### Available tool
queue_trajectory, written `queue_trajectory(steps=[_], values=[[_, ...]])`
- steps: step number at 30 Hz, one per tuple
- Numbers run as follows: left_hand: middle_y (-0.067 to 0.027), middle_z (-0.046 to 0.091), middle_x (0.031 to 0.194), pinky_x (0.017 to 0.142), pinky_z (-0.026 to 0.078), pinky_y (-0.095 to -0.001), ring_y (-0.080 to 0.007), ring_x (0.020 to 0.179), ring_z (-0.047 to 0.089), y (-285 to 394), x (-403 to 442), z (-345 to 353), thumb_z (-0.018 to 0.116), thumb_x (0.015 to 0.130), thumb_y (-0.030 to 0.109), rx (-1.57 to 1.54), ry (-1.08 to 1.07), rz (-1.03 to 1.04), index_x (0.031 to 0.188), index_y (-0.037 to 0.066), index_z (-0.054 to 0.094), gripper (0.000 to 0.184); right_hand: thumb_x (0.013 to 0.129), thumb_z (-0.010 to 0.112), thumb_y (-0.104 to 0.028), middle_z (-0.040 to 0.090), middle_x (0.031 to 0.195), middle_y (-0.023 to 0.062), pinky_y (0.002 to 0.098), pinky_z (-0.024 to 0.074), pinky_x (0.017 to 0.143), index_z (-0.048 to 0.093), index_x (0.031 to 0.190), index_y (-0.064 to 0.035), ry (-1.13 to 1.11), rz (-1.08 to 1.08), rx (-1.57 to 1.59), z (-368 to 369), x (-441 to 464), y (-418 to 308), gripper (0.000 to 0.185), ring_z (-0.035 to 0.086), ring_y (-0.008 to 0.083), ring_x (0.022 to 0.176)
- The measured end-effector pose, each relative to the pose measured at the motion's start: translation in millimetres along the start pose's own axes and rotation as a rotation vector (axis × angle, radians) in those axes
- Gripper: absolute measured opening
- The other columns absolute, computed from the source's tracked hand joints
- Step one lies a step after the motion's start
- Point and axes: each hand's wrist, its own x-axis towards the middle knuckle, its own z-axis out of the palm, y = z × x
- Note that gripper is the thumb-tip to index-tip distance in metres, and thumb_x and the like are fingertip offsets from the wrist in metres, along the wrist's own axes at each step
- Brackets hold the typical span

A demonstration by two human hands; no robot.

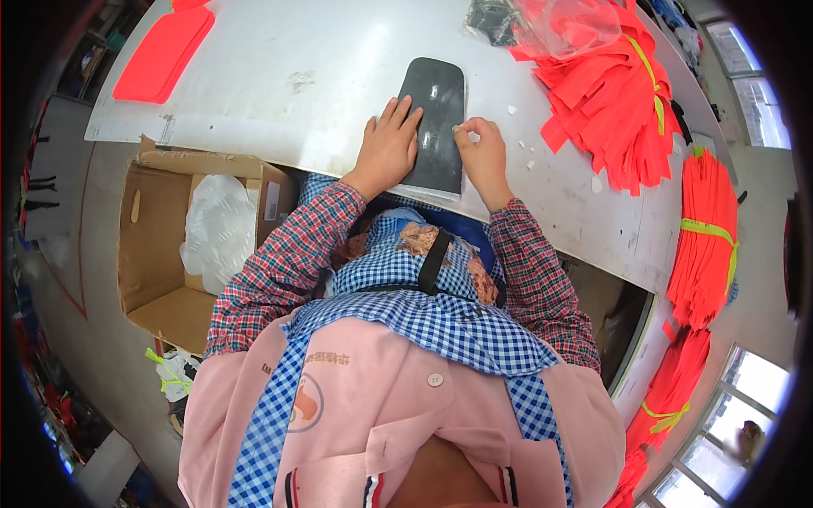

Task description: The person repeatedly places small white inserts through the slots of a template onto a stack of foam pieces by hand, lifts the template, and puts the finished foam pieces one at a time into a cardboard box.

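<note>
A dark, glossy flat panel with a rounded far end lies on the white table, its near end at the table's front edge. My left hand rests flat on the panel's left side, fingers stretched out. At the panel's right edge, my right hand has thumb and index finger pinched together; what they hold, if anything, is too small to name. Small white scraps are scattered just right of my right hand.
Bundled red strips tied with yellow bands lie at the right, more hanging along that edge. Red sheets are at the back left. An open cardboard box with clear plastic stands left, below the white table.
</note>
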Motion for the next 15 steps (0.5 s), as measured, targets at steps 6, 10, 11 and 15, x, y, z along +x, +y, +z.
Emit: queue_trajectory(steps=[6,10,11,15], values=[[-0.0180,0.041,0.145,0.105,0.032,-0.0563,-0.0381,0.136,0.035,-1.5,-0.1,-0.1,0.049,0.094,0.014,0.016,0.000,0.024,0.133,0.005,0.051,0.041,0.084,0.065,-0.016,0.062,0.103,0.0210,0.0425,0.0474,0.082,0.061,0.086,-0.0017,-0.017,0.025,0.067,-4.7,-10.4,-19.6,0.015,0.061,0.0356,0.093],[-0.0186,0.043,0.143,0.106,0.031,-0.0553,-0.0388,0.135,0.036,-1.5,-1.7,-1.1,0.049,0.094,0.013,-0.038,0.042,0.046,0.133,0.005,0.051,0.040,0.085,0.065,-0.015,0.062,0.107,0.0210,0.0394,0.0485,0.078,0.061,0.088,-0.0017,0.097,-0.097,0.137,-2.9,-14.7,-28.3,0.014,0.061,0.0330,0.089],[-0.0188,0.043,0.143,0.106,0.031,-0.0550,-0.0390,0.135,0.036,-1.6,-1.7,-1.6,0.049,0.094,0.013,-0.044,0.050,0.052,0.133,0.004,0.051,0.040,0.085,0.065,-0.015,0.062,0.108,0.0206,0.0383,0.0489,0.077,0.061,0.087,-0.0018,0.092,-0.065,0.197,-4.0,-15.8,-32.4,0.014,0.062,0.0316,0.087],[-0.0211,0.046,0.140,0.107,0.031,-0.0505,-0.0416,0.131,0.039,-1.4,-1.4,-5.1,0.050,0.093,0.011,-0.067,0.074,0.080,0.132,0.002,0.050,0.040,0.084,0.066,-0.014,0.065,0.095,0.0160,0.0332,0.0484,0.072,0.062,0.085,-0.0024,-0.095,0.128,0.363,-5.4,-14.2,-31.6,0.013,0.060,0.0222,0.079]])
